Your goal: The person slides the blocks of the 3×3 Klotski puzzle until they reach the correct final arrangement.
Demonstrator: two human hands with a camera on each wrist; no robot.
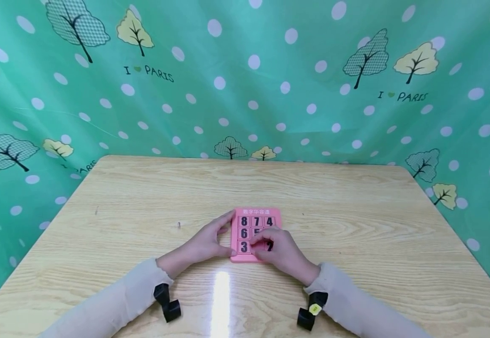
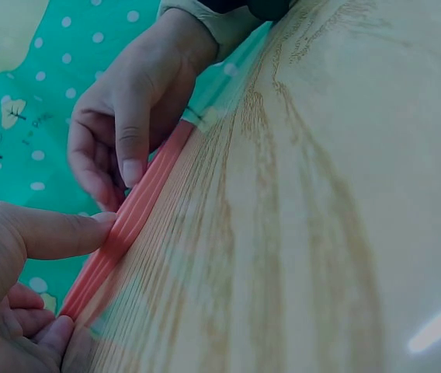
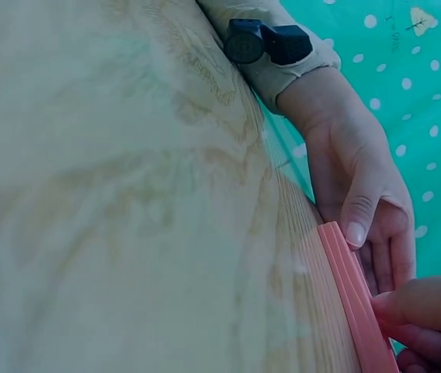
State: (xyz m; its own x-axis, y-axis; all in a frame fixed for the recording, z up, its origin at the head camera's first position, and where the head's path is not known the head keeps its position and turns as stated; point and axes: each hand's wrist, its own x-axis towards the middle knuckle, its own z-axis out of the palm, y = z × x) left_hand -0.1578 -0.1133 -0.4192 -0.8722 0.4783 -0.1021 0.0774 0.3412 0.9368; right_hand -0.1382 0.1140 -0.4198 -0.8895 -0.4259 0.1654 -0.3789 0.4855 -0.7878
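A pink number slide puzzle (image 1: 241, 258) lies flat on the wooden table, with black digits on its square tiles. 8, 7 and 4 form the top row; 6 and part of 5 show below, and 3 and 2 are in the bottom row. My left hand (image 1: 204, 242) grips the puzzle's left side, thumb at the near corner and forefinger at the far one. Over the lower right part is my right hand (image 1: 282, 251), its thumb and forefinger touching the tiles near the bottom middle. That hand covers the middle row's right tile.
The light wooden table (image 1: 164, 188) extends around the puzzle, with a bright light reflection (image 1: 221, 300) in front. A green dotted curtain (image 1: 253, 94) printed with trees hangs behind and at both sides. Each sleeve carries a black wrist camera (image 1: 168, 305).
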